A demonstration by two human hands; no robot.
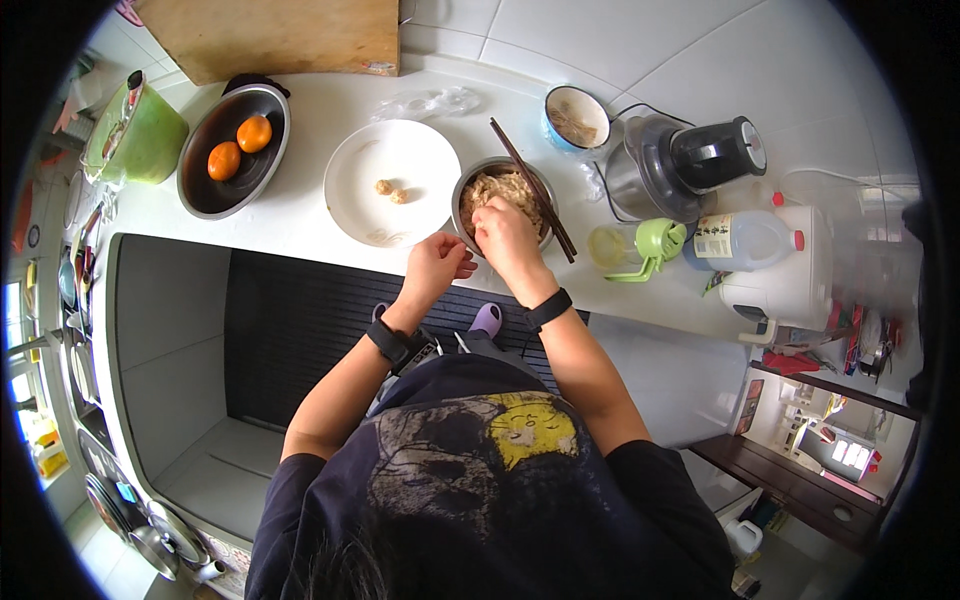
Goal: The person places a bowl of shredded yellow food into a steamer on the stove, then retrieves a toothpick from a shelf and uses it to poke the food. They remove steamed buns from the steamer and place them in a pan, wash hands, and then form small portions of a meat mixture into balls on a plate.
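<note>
A steel bowl [463,228] at the counter's front edge holds a pale minced mixture [492,188]. My right hand [506,235] reaches into it, fingers pinched together at the mixture. Just left of the bowl, my left hand [438,266] is held near the counter edge with its fingers curled in; whatever they may hold is hidden. Dark chopsticks [533,190] lie across the bowl's right side. On the white plate [360,170] to the left sit small balls of the mixture [392,190], close together.
A dark oval bowl [235,190] with two orange fruits [238,147] and a green bucket [145,135] stand on the left. Rightward are a blue-rimmed bowl [577,118], a food processor [660,165], a green-topped dispenser [655,245] and plastic jugs [745,241]. Behind leans a wooden board [280,35].
</note>
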